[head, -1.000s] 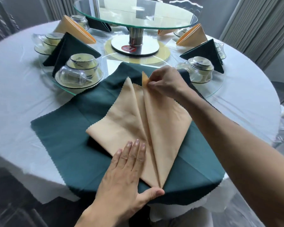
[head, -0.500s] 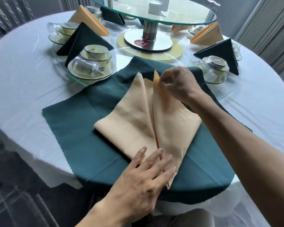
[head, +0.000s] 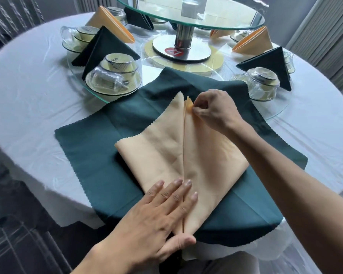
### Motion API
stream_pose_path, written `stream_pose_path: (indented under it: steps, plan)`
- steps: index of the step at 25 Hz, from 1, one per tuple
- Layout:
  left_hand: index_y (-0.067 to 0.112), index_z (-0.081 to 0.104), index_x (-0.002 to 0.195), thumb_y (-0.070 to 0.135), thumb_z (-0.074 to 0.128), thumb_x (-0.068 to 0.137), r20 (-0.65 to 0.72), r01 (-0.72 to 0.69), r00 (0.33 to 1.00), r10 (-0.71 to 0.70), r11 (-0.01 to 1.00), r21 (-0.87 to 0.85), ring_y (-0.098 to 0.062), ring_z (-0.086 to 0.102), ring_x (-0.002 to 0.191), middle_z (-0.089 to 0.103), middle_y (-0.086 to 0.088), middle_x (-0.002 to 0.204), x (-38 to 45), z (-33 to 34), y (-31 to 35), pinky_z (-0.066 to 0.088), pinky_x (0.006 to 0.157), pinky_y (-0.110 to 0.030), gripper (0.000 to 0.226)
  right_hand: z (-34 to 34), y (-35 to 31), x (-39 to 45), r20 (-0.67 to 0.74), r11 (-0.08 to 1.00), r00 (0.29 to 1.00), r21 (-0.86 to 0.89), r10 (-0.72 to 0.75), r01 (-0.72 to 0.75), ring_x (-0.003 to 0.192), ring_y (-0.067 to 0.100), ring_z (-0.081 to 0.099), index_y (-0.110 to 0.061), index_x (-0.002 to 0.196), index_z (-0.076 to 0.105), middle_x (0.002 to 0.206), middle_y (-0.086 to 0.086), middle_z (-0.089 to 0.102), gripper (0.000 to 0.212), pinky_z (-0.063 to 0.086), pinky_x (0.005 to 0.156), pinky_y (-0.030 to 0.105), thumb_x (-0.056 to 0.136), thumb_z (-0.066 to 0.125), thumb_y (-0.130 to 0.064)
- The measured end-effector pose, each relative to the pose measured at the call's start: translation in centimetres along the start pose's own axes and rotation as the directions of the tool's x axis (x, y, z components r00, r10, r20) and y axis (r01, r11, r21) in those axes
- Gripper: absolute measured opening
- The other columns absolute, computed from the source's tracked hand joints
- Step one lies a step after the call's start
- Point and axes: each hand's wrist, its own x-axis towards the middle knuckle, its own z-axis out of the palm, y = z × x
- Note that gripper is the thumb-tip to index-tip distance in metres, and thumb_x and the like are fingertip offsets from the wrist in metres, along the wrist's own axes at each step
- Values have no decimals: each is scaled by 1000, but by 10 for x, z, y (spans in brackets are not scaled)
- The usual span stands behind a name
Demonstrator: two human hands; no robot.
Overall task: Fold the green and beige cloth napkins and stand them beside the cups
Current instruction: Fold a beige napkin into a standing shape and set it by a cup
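Observation:
A beige napkin lies folded into a kite shape, its two flaps meeting along a centre line, on top of a flat green napkin. My left hand presses flat on the kite's near point with straight fingers. My right hand pinches the far tip of the right flap between thumb and fingers. Upturned glass cups on saucers stand at the left and at the right, each with a folded green napkin standing beside it.
A glass turntable on a steel post rises at the table's centre. Standing beige napkins and more cups ring it. The white tablecloth drops off at the near edge. Curtains hang at the right.
My left hand slid rightward onto the centre seam at the near point. My right hand drew the right flap's tip in, and the two flaps now meet along a straight line.

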Motion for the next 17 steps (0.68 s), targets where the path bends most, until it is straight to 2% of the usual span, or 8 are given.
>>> stream_pose_path:
  steps: [3, 6, 9, 12, 13, 15, 17]
  plan:
    - [16, 30, 155, 79, 30, 90, 54, -82, 995, 79, 995, 52, -22, 24, 150, 26, -5, 162, -1, 0, -3, 21, 114, -44, 91, 4, 3, -2, -28, 999, 999, -43, -31, 30, 91, 24, 58, -24, 85, 73, 86, -4, 58, 9, 48, 80, 37, 84, 65, -22]
    - [18, 35, 153, 57, 43, 92, 18, -79, 997, 78, 993, 87, -23, 33, 146, 33, -5, 159, 1, 4, -2, 24, 112, -45, 73, 9, 3, -6, -42, 998, 999, -63, -35, 32, 93, 26, 57, -22, 89, 69, 91, 0, 60, 7, 46, 80, 37, 84, 64, -23]
    - [21, 40, 150, 39, 46, 81, -5, -45, 999, 45, 997, 70, -27, 35, 144, 37, -4, 157, 2, 10, 3, 27, 109, -50, 72, 9, -12, -41, -167, 999, 986, -28, -23, 19, 91, 27, 55, -18, 99, 63, 96, 2, 58, 15, 42, 82, 38, 86, 61, -25]
    - [22, 39, 150, 34, 45, 78, -37, -37, 999, 40, 997, 69, -28, 32, 146, 36, -5, 158, 1, 10, 5, 27, 108, -52, 73, 7, -29, -128, -255, 980, 958, 113, -133, 166, 91, 23, 57, -16, 102, 65, 102, -2, 62, 16, 44, 83, 39, 89, 58, -21]
    - [21, 39, 151, 33, 44, 78, -42, -42, 998, 45, 997, 69, -27, 31, 146, 36, -5, 158, 2, 11, 5, 27, 108, -53, 74, 9, -32, -162, -229, 972, 961, 140, -154, 190, 97, 22, 59, -15, 105, 66, 109, -2, 64, 19, 45, 86, 38, 91, 56, -22]
    - [20, 39, 149, 31, 44, 76, -46, -46, 998, 48, 997, 56, -27, 32, 146, 37, -6, 158, 3, 11, 6, 28, 108, -53, 74, 19, -26, -215, -91, 980, 985, 127, -144, 155, 123, 21, 53, -14, 126, 62, 134, -2, 59, 36, 40, 101, 38, 99, 45, -31]
    - [20, 40, 148, 31, 43, 75, -52, -45, 998, 48, 998, 52, -27, 34, 145, 36, -6, 157, 3, 12, 6, 29, 107, -53, 74, 30, -8, -235, 101, 994, 990, -38, -101, 106, 146, 19, 28, -18, 149, 40, 157, 0, 35, 54, 23, 115, 40, 104, 26, -45]
